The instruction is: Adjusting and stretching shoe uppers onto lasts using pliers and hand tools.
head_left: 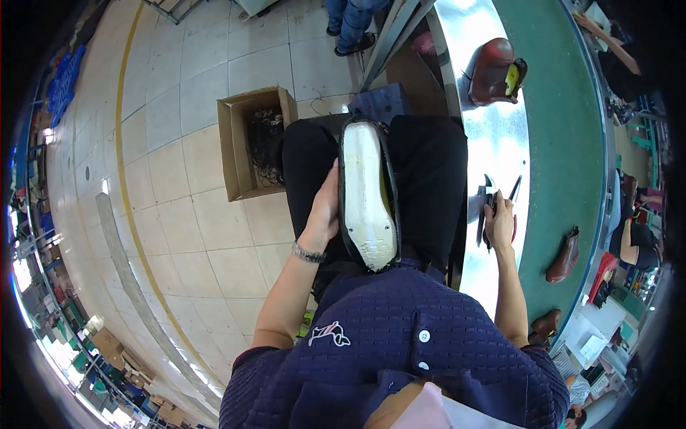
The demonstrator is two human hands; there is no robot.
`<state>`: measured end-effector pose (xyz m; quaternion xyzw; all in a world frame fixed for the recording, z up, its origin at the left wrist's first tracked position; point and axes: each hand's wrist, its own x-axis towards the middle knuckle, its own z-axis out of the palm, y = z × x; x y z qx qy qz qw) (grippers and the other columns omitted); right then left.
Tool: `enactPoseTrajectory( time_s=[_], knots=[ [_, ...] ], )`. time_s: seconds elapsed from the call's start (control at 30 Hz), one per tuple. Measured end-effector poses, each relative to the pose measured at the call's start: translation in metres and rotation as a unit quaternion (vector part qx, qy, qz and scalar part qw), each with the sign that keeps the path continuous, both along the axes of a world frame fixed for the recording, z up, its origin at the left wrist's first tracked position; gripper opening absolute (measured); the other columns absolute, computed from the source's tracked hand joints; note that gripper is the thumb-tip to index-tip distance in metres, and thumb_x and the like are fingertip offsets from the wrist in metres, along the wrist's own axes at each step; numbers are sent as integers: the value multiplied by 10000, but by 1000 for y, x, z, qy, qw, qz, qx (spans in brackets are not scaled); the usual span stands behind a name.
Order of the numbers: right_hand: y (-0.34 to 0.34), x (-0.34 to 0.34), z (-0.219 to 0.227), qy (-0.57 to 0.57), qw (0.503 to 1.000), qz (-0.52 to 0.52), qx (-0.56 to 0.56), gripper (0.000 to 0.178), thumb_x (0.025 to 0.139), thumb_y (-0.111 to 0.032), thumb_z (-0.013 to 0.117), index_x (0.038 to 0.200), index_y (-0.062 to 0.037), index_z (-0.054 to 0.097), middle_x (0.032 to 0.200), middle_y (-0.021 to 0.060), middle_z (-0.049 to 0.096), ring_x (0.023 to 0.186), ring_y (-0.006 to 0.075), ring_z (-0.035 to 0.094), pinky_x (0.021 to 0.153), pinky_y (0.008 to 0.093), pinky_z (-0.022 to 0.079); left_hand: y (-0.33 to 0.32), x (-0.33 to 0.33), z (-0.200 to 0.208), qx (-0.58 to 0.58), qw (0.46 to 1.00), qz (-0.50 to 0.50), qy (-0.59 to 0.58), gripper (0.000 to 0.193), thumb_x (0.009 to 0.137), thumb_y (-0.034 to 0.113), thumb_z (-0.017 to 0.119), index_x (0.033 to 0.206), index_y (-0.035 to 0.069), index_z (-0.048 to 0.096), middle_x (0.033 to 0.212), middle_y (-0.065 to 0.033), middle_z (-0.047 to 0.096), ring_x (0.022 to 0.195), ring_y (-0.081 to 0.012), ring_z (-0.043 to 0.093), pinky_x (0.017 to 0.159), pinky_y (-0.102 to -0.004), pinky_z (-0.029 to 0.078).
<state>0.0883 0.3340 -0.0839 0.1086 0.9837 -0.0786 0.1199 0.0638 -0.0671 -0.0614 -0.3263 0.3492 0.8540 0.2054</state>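
A shoe upper on a last (368, 193) rests upside down on my lap, its long white underside facing up and a black edge around it. My left hand (325, 204) is closed against its left side, with the fingertips partly hidden. On the metal strip of the bench to my right, my right hand (500, 223) curls its fingers round dark-handled pliers (489, 194). Beside that hand lie a thin, pointed dark tool (516, 187) and something with a red handle (514, 227), partly covered.
A cardboard box (229, 154) with dark scraps stands on the floor at left. A brown boot (493, 71) is on the metal strip. Brown shoes (564, 257) lie on the green belt (554, 129). Another person's legs (354, 25) show at the top.
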Motion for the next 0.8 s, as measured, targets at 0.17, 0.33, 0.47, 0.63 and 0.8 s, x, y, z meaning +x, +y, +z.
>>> enactPoseTrajectory(
  time_s=[0.17,0.33,0.47,0.63,0.8],
  knots=[
    [-40,-50,69,-107,887,-230,-385,405,890,-197,609,1228,24,576,831,125,668,727,169,629,624,288,484,-22,-27,43,-361,900,-29,243,484,939,299,624,1349,62,525,1312,-92,544,1146,-183,539,951,-301,435],
    [-138,-85,164,-294,739,-115,-596,750,887,-215,654,1492,-31,251,943,153,705,626,141,645,456,152,397,-21,-60,49,-492,789,-76,360,299,861,111,675,1154,50,665,1093,-98,669,924,-181,640,798,-287,514],
    [-198,-101,174,-351,728,-23,-588,789,887,-111,617,1537,-108,170,1039,151,697,844,135,651,624,190,474,-23,-62,49,-484,799,-52,353,194,844,10,632,1024,31,702,965,-110,707,751,-187,666,672,-248,529],
    [-216,-114,152,-364,714,21,-598,746,960,-117,543,1553,-131,91,1106,142,652,905,143,621,785,280,515,-19,-61,46,-520,772,-39,363,178,852,-6,609,1003,30,695,981,-120,710,819,-223,687,722,-278,533],
    [-220,-109,141,-330,739,33,-586,691,990,-109,496,1545,-102,84,896,79,626,794,138,610,702,301,516,-20,-61,49,-529,763,-42,368,179,853,-15,605,1005,24,691,977,-127,709,827,-235,689,738,-284,530]
  ],
)
